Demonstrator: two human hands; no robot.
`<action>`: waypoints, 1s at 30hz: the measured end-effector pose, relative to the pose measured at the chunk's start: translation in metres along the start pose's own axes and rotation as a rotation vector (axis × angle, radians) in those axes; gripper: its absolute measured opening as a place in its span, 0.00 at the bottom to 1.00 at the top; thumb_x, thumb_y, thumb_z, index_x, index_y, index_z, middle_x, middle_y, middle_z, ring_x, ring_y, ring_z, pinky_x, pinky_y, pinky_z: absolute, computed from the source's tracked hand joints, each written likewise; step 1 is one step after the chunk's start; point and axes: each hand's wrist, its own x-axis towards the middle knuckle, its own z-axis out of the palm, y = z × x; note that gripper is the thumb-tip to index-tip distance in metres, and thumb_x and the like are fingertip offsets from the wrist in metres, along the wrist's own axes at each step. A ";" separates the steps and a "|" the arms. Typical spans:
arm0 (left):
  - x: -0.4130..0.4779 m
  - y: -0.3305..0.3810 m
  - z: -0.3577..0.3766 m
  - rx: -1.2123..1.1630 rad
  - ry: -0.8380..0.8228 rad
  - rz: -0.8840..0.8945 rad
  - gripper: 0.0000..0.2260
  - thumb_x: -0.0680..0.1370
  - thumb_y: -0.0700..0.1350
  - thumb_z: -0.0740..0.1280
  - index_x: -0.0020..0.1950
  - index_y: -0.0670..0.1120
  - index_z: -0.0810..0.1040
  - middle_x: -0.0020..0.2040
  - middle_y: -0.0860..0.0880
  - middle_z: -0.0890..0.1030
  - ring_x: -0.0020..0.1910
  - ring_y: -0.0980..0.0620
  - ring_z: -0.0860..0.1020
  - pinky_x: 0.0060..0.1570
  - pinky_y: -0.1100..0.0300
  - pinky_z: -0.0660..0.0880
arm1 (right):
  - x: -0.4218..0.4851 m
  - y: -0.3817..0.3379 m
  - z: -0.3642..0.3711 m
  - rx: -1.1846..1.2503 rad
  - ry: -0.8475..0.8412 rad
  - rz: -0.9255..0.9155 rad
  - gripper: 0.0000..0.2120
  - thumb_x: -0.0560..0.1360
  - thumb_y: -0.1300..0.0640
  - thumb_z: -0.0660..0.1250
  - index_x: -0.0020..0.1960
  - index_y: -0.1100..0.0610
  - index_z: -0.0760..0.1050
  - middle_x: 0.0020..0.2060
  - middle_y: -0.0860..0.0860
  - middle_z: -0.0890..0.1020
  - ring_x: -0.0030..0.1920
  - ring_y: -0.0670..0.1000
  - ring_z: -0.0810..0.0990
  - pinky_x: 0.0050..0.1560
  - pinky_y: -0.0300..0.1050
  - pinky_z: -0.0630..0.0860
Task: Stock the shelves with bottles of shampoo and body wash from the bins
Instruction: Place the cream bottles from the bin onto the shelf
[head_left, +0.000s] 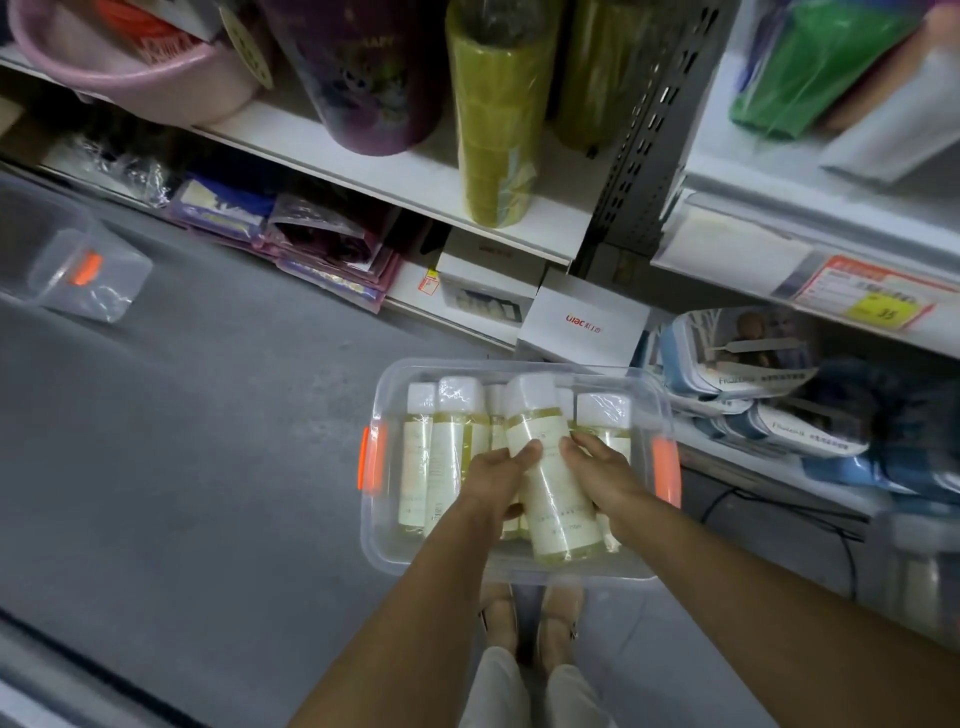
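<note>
Fingers of our left hand and right hand grip a white-capped, pale-yellow plastic bottle between them.

Left hand and right hand bare; cream trousers; seemingly tan sandals.

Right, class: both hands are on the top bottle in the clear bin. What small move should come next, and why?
Probably lift the bottle up out of the bin: the left hand and right hand hold its sides, it lies on top of the other bottles, and the bin has no lid.
</note>
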 end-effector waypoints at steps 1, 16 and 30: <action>-0.006 0.001 0.000 -0.019 -0.004 -0.003 0.16 0.77 0.54 0.72 0.58 0.44 0.81 0.55 0.47 0.84 0.54 0.49 0.82 0.51 0.53 0.79 | -0.006 -0.005 -0.002 0.007 -0.010 -0.020 0.18 0.80 0.46 0.63 0.70 0.45 0.71 0.60 0.51 0.79 0.54 0.52 0.81 0.50 0.47 0.78; -0.140 0.079 -0.025 -0.063 -0.048 0.237 0.30 0.70 0.65 0.73 0.63 0.45 0.76 0.55 0.44 0.84 0.51 0.45 0.84 0.40 0.51 0.83 | -0.134 -0.102 -0.023 0.017 -0.126 -0.304 0.10 0.82 0.51 0.62 0.60 0.43 0.78 0.48 0.44 0.84 0.43 0.43 0.82 0.36 0.36 0.76; -0.286 0.180 -0.031 -0.040 -0.070 0.577 0.25 0.74 0.64 0.69 0.56 0.42 0.83 0.47 0.42 0.86 0.42 0.45 0.86 0.37 0.53 0.82 | -0.258 -0.209 -0.036 0.164 -0.260 -0.578 0.17 0.80 0.47 0.65 0.68 0.46 0.74 0.57 0.49 0.84 0.55 0.51 0.84 0.58 0.53 0.80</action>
